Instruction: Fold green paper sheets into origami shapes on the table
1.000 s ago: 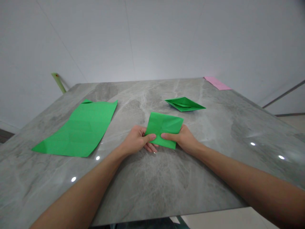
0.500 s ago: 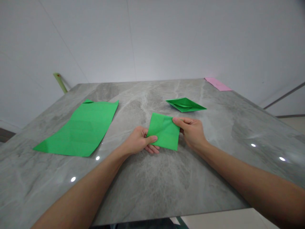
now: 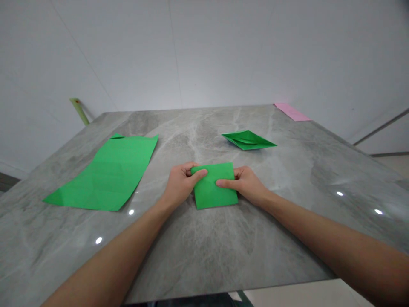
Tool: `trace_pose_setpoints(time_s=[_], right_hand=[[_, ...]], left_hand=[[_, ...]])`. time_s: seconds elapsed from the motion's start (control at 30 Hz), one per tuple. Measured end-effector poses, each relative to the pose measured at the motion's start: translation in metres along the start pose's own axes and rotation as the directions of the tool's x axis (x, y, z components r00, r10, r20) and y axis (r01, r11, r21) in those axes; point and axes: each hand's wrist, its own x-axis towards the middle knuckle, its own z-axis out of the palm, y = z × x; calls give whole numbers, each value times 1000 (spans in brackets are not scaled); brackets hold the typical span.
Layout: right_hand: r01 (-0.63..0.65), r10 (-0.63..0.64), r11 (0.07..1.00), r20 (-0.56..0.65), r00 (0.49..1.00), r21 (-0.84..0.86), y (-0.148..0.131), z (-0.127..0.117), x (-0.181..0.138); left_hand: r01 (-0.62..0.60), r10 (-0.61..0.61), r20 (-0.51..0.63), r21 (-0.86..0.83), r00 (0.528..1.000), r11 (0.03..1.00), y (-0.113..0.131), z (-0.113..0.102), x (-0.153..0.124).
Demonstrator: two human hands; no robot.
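Between my two hands is a folded green paper square (image 3: pixel 215 194), held just over the table in front of me. My left hand (image 3: pixel 181 181) is closed on its left upper corner, thumb on top and fingers partly behind it. At the right side, my right hand (image 3: pixel 247 185) grips the edge, its thumb lying flat across the face and its fingers mostly hidden behind the paper. Beyond my right hand lies a folded green paper piece (image 3: pixel 248 140) shaped like a pointed diamond, with layered folds.
A large green paper sheet (image 3: pixel 105 175) with curled corners lies on the left of the grey marbled table (image 3: pixel 204 251). Pink paper (image 3: pixel 292 112) rests at the far right corner. A light green strip-like object (image 3: pixel 79 111) stands beyond the far left edge, near the white wall (image 3: pixel 207 51).
The paper square has turned and come slightly nearer to me. My left hand moved up to its upper corner, while my right hand slid down its right side.
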Motion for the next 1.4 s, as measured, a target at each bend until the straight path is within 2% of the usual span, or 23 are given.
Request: trace_pose_setpoints(time_s=[0.07, 0.17, 0.23, 0.37, 0.5, 0.57, 0.67, 0.83, 0.93, 1.03, 1.1, 1.27, 1.4], right_hand=[[0, 0, 1000, -46, 999, -7, 0, 0, 0], [-6, 6, 1000, -87, 996, 2, 1, 1, 1], [-15, 15, 1000, -85, 996, -2, 1, 1, 1], [53, -53, 999, -119, 992, 4, 1, -2, 4], [179, -170, 984, -221, 960, 24, -1, -5, 7], [167, -160, 986, -188, 969, 23, -3, -5, 7], [112, -114, 993, -83, 990, -25, -4, -3, 4], [142, -145, 980, -16, 989, -139, -3, 1, 1], [167, -181, 975, -93, 979, -145, -3, 0, 2], [206, -221, 974, -214, 952, -94, -4, -2, 3], [195, -209, 977, -208, 955, -88, -4, -3, 3], [133, -142, 965, -24, 990, -226, -1, 0, -1], [200, -216, 888, 10, 976, -414, 5, 2, -3]], left_hand=[[69, -67, 31, -67, 997, 995, 1, 7, -4], [226, -201, 142, -194, 969, 955, 0, 10, -6], [264, -232, 180, -177, 956, 948, 1, 9, -5], [197, -195, 151, 1, 969, 980, 8, 3, -3], [162, -156, 80, -70, 984, 984, 7, 0, 0], [147, -144, 36, -99, 989, 984, 3, -2, 1], [121, -120, 19, -30, 993, 992, -1, -6, 3], [88, -95, 108, 68, 990, 994, 2, -4, 1], [133, -143, 215, 62, 966, 989, 3, -2, 0], [219, -217, 360, 36, 907, 975, 3, -4, 2], [224, -225, 385, 47, 895, 973, 3, -8, 3], [126, -206, 441, 204, 873, 971, 3, -11, 1], [-42, -147, 456, 378, 878, 925, 7, -8, -5]])
